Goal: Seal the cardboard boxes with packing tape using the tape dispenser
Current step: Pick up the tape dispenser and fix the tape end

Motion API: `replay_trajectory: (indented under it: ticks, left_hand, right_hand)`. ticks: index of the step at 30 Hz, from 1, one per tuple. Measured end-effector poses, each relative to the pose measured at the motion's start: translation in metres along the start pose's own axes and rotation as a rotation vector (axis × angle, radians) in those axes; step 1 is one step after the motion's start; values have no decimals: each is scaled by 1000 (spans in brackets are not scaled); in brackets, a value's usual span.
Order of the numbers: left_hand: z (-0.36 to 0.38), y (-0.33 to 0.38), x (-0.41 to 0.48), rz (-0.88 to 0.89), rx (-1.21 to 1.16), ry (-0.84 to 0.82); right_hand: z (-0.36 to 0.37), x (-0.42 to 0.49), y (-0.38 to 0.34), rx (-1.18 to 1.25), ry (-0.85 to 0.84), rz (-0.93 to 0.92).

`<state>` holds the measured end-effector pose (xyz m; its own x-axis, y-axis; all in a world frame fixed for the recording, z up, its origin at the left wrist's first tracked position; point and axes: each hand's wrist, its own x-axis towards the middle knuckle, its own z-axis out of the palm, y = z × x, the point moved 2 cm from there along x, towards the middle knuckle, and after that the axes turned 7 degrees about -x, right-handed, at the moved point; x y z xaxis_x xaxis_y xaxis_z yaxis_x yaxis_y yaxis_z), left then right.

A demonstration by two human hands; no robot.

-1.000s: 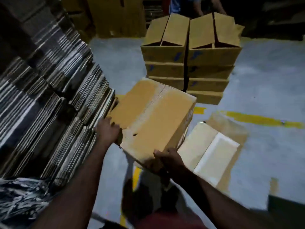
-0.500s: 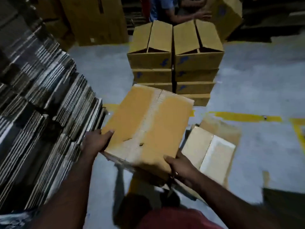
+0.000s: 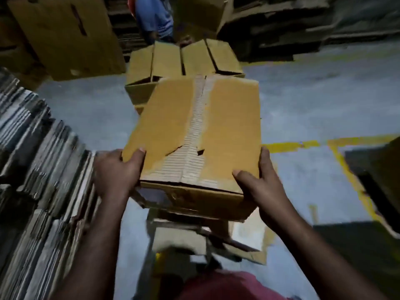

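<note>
I had swung the box point(image 3: 233, 126) square since a moment before; left hand point(image 3: 114, 172) and right hand point(image 3: 264, 182) clasped its near corners, thumbs on top. Between them its torn seam point(image 3: 197, 126) faced up, ready for taping, I judged.

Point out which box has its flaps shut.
The held box, gripped by left hand and right hand; the stacked boxes behind have flaps standing open.

Dim warehouse: grey concrete floor point(image 3: 303, 105) with yellow painted lines point(image 3: 290, 146), flattened cardboard stacks point(image 3: 32, 169) at left.
</note>
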<state>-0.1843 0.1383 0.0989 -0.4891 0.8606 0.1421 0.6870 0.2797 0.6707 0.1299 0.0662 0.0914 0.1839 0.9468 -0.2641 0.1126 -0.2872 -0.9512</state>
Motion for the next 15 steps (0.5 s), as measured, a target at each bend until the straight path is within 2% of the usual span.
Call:
replay_trajectory:
  ticks: [7, 10, 15]
  left_hand:
    - [70, 158, -48, 364, -210, -168]
    - [104, 232, -94, 540, -377, -318]
    - [147, 349, -209, 778, -540, -450]
  right_hand:
    - [-130, -80, -15, -43, 425, -71]
    - [-195, -131, -20, -59, 651, -67]
    - [-304, -223, -14, -42, 978, -75]
